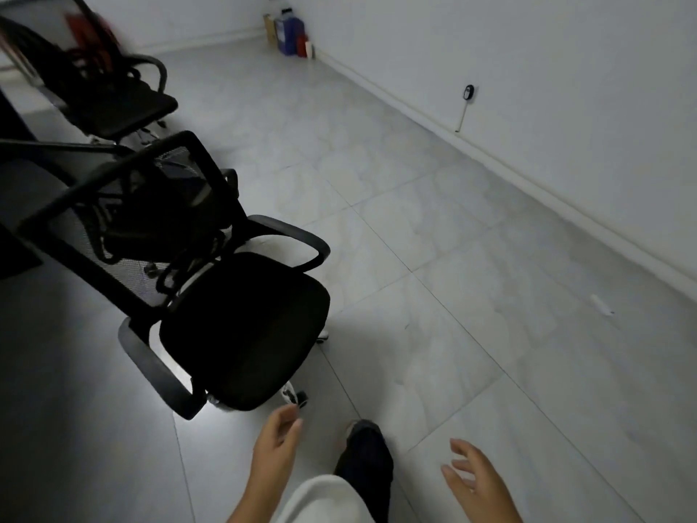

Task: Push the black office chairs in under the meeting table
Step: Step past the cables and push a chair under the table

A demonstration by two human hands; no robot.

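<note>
- A black mesh-backed office chair with curved armrests and a padded seat (241, 326) stands on the pale tiled floor (433, 228), its backrest toward a dark table edge (22, 183).
- A second black office chair (120, 103) stands beyond it.
- The left hand (277, 443) hovers near the seat's front, fingers relaxed, holding nothing.
- The right hand (477, 477) hangs spread and empty.
- Bottles (288, 32) cluster in the far corner.
</note>
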